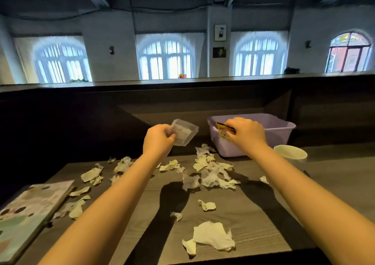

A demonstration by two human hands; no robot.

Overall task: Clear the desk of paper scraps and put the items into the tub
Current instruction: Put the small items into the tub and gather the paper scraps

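Observation:
My left hand (159, 140) grips a small clear plastic box with a white label (183, 131), held up above the desk to the left of the tub. My right hand (246, 133) pinches a yellow and black packet (223, 130) over the near left corner of the lilac plastic tub (284, 126), which stands at the back right of the desk. Several torn white paper scraps (211, 175) lie scattered across the grey wooden desk (253, 214), with one larger scrap (213, 235) near the front edge.
A white paper cup (290, 153) stands right of the tub, close to my right forearm. A patterned notebook (26, 214) lies at the desk's left edge. A dark partition wall (60, 112) rises behind the desk.

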